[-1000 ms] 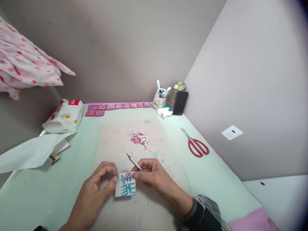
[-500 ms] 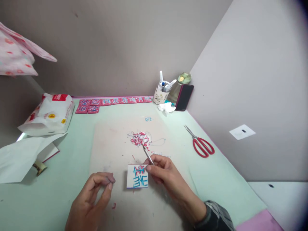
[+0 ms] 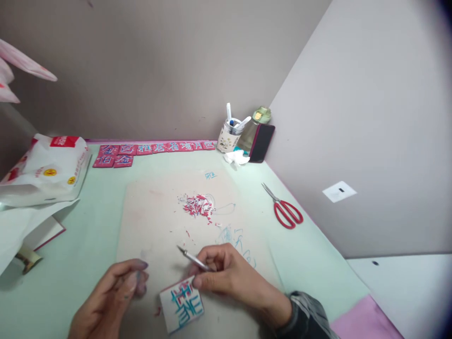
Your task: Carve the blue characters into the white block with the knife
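My right hand (image 3: pixel 229 273) is closed on a slim silver craft knife (image 3: pixel 193 259), its pointed tip toward the upper left. The thumb of that hand also pins the corner of a small white square tile (image 3: pixel 181 303), tilted above the board. Blue strokes of a character cover the tile's face, with red marks near the pinched corner. To the left, apart from the tile, my left hand (image 3: pixel 113 294) has loosely bent fingers, a little apart, with nothing seen in them. Smudges of colour show on its fingertips.
Red and white shavings (image 3: pixel 199 205) lie on a beige board (image 3: pixel 148 212). Red-handled scissors (image 3: pixel 284 209) rest at right. Red carved tiles (image 3: pixel 144 148) line the back. A pen jar (image 3: pixel 229 136), bottle (image 3: pixel 260 115), phone (image 3: pixel 262 143) and tissue (image 3: pixel 236 157) stand or lie near the corner; a tissue pack (image 3: pixel 45 172) sits left.
My right hand has brought the tile and knife down and to the left; the tile has tilted and the knife tip has left the shavings. The left hand's fingertips have spread slightly. The view has shifted right.
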Demonstrator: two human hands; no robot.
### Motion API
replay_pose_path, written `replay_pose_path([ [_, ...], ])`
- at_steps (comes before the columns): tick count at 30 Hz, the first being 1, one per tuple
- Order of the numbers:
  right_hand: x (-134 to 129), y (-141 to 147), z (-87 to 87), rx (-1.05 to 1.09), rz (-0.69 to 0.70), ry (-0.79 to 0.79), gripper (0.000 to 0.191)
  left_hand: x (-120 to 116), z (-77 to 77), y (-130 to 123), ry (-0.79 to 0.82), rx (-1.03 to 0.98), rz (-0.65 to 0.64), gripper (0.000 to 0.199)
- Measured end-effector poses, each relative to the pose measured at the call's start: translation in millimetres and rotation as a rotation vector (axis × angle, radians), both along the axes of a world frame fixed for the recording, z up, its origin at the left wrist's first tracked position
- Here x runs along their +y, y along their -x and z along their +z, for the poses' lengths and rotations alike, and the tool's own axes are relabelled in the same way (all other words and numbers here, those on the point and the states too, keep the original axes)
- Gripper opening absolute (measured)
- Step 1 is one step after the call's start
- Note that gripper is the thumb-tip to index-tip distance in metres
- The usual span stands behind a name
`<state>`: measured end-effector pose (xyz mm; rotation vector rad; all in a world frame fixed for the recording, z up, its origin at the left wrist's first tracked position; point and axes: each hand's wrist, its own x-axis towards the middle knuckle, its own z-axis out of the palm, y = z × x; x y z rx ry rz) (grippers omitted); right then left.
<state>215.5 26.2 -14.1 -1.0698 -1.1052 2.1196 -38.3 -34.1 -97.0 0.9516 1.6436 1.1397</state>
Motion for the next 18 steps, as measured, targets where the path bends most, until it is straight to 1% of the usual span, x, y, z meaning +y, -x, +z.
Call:
replay_pose_path([
  [1,1.2,-0.3,-0.1,-0.015,-0.024,-0.035,0.034,1.8,7.9,-7.2,-0.015,0.046,-0.109,0.04],
  [4,1.9,0.4,-0.5,-0.044,-0.048,-0.123,0.032,4.6,29.5,-27.2,-0.131,0.175,-0.352,0.036],
  [5,1.4,0.9,-0.8,-0.04,-0.051,-0.139,0.032,4.6,34.9,-31.0,-0.146,0.191,-0.4,0.034],
  [6,0.9,1.2,-1.3,-0.028,-0.06,-0.147,0.032,4.3,39.3,-32.8,-0.156,0.189,-0.42,0.034],
  [7,0.7,1.3,-2.0,-0.011,-0.077,-0.146,0.032,4.1,42.9,-32.4,-0.155,0.174,-0.402,0.035],
  [8,1.0,1.0,-2.9,0.007,-0.098,-0.143,0.032,4.1,46.1,-29.9,-0.15,0.147,-0.348,0.035],
  [9,1.9,0.5,-3.8,0.027,-0.12,-0.139,0.032,4.5,49.0,-25.6,-0.146,0.108,-0.264,0.036],
  [11,4.5,-0.5,-5.7,0.061,-0.137,-0.129,0.034,6.2,54.4,-12.7,-0.151,-0.002,-0.041,0.04],
  [13,4.5,0.0,-7.6,0.08,-0.105,-0.112,0.041,7.5,59.0,3.3,-0.21,-0.194,0.203,0.046],
  [14,1.8,1.4,-8.6,0.086,-0.078,-0.096,0.046,7.2,60.4,11.5,-0.247,-0.225,0.263,0.049],
  [16,-11.2,6.4,-11.5,0.114,0.015,-0.019,0.056,3.1,60.8,27.4,-0.286,-0.229,0.325,0.041],
  [17,-21.2,9.9,-13.7,0.137,0.081,0.036,0.059,-0.6,59.3,34.7,-0.296,-0.217,0.346,0.035],
  [18,-32.2,13.9,-16.5,0.185,0.177,0.127,0.061,-5.2,56.8,41.5,-0.3,-0.197,0.361,0.031],
])
